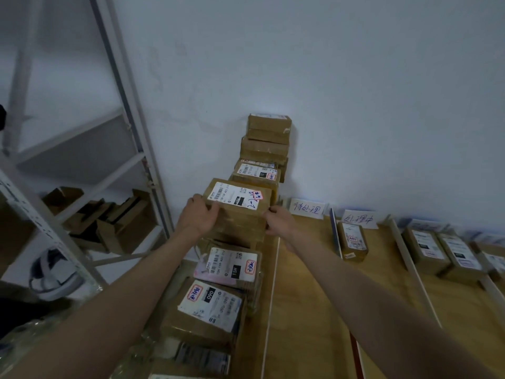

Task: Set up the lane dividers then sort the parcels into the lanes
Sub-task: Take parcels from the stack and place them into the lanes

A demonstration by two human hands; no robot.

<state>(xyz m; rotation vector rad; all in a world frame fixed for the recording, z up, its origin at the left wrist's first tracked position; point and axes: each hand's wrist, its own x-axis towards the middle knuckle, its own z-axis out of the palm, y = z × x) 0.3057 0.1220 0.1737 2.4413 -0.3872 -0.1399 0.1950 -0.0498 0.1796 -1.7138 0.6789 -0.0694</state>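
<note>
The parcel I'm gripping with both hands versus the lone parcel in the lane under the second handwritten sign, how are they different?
The gripped parcel is held at its sides by the left hand and right hand, atop the unsorted stack; the lone parcel lies untouched on the wooden table. The gripped parcel looks larger, though it is nearer the camera. Its label carries handwritten blue marks; the lone parcel's shows none I can make out. Both are brown cardboard with white labels and a red-edged sticker.

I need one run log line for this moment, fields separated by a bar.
phase: sorting | left hand and right hand: grip labelled parcel by both sides | location: on unsorted stack | lane dividers: placed
</note>
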